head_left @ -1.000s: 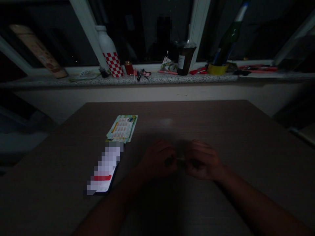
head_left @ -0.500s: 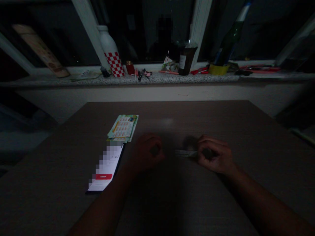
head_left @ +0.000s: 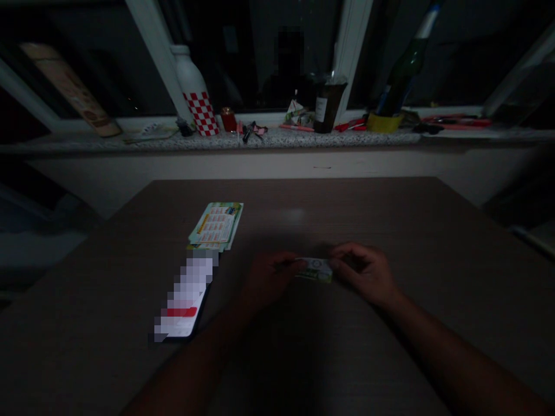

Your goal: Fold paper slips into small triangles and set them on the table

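Over the middle of the table, a small printed card [head_left: 316, 269] in white and green is stretched between my two hands. The thumb and fingers of my left hand [head_left: 273, 278] pinch its left end. At its right end, my right hand [head_left: 366, 271] grips the edge between thumb and fingertips. Dim light hides fine print and whether the card is folded. To the left of my left hand lies a stack of calendar cards [head_left: 214, 224]. A phone [head_left: 184, 323] with a lit, partly blurred screen rests just below the stack, near my left forearm.
The brown table [head_left: 368, 202] meets a white wall under a granite windowsill [head_left: 277, 137]. Along the sill stand a red-checked white bottle [head_left: 202, 110], a dark drink cup [head_left: 328, 107], a green bottle [head_left: 403, 75] by a yellow tape roll [head_left: 384, 122], and a tall patterned container [head_left: 71, 89].
My left hand has moved right and taken hold of the card's left end. My right hand has shifted slightly left, and the card's printed face now shows more.
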Tool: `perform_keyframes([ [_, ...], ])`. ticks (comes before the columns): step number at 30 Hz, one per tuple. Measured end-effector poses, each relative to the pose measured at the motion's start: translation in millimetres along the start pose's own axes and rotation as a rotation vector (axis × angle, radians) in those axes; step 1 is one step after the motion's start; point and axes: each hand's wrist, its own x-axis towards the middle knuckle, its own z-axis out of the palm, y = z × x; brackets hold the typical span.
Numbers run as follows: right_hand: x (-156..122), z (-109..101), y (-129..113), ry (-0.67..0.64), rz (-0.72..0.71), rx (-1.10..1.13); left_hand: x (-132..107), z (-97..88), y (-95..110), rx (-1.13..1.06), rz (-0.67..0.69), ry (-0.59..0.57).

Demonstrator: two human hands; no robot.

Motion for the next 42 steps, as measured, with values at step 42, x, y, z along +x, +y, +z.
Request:
perform_keyframes([
  [42,2,17,20,-0.182,0.412,0.593,1,11.9,-8,0.229,0.088,-0.015],
])
